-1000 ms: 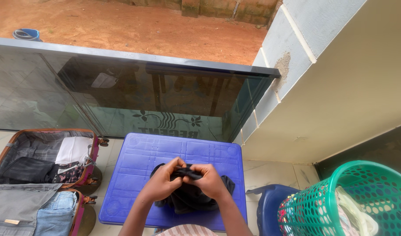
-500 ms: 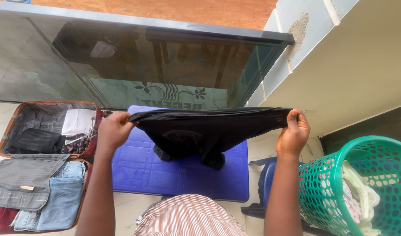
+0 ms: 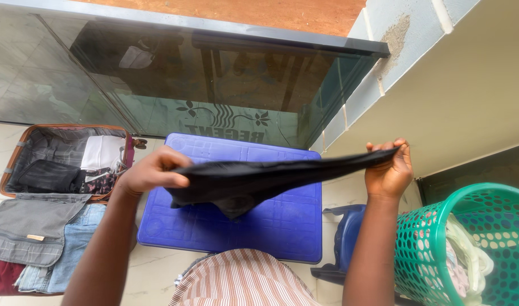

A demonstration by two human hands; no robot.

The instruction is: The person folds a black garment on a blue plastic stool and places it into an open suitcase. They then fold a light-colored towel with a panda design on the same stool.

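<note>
You pinch a black garment (image 3: 242, 181) taut between your left hand (image 3: 152, 173) and right hand (image 3: 391, 170), above the blue table (image 3: 231, 226). It's spread, not yet folded; the open suitcase (image 3: 50, 192) waits left of the table.

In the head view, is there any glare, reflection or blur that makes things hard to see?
Head view: even daylight, no hard shadows; the glass railing reflects floor tiles and dark shapes; the black garment shows little detail; straight edges bend from the wide lens; no clear blur.
</note>
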